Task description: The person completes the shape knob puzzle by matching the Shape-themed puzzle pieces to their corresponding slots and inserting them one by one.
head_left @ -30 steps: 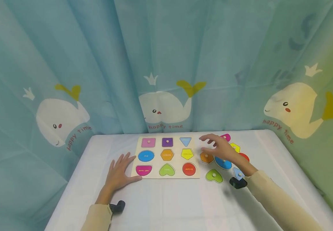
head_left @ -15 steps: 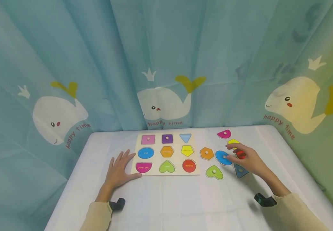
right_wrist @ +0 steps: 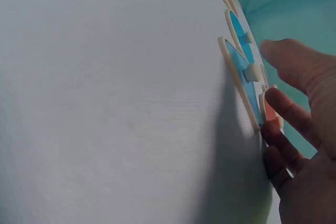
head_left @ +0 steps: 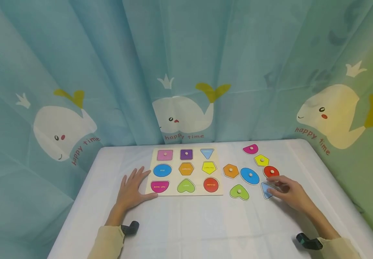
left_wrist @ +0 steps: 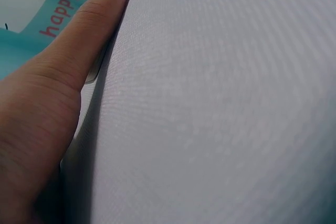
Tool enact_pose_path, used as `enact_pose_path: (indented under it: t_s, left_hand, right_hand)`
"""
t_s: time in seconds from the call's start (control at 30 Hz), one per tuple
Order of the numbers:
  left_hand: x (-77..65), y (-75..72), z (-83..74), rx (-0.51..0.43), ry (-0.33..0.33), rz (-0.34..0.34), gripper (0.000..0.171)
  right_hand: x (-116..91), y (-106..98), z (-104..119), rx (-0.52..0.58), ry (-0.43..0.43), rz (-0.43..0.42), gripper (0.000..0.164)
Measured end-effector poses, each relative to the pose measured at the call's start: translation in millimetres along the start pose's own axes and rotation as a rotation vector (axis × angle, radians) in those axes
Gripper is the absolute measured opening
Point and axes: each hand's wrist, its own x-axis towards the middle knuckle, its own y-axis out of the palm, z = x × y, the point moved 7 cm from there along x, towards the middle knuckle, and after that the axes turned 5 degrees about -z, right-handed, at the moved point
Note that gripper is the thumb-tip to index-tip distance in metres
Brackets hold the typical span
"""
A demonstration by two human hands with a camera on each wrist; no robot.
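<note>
My left hand rests at the left edge of a cream shape puzzle board, fingers spread and straight, the thumb along its near edge. On the right, my right hand hovers over the light blue triangle piece, thumb and fingers apart. In the right wrist view, the triangle's knob shows beside the gap between thumb and index finger, with no grip on it. The red circle piece lies just beyond the fingertips. A blue oval piece lies to the left of the triangle.
A pink square and a purple square, both with knobs, sit in the board's far row. Loose on the white table are an orange hexagon, green heart, yellow pentagon and magenta half-round. A curtain hangs behind.
My right hand has moved from near the orange hexagon, rightward past the red circle, then toward me to the triangle. The left hand has stayed at the board.
</note>
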Motion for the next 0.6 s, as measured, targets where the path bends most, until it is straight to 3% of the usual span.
enact_pose_path:
  t_s: [0.2,0.6]
  left_hand:
    - [-0.1,-3.1,-1.0,0.001,0.003,-0.008,0.100]
    - [0.2,-1.7,-1.5,-0.007,0.004,-0.001,0.099]
  right_hand:
    - [0,6,-1,-0.015,-0.032,0.015,0.030]
    - [-4,10,-12,-0.026,0.004,0.021,0.023]
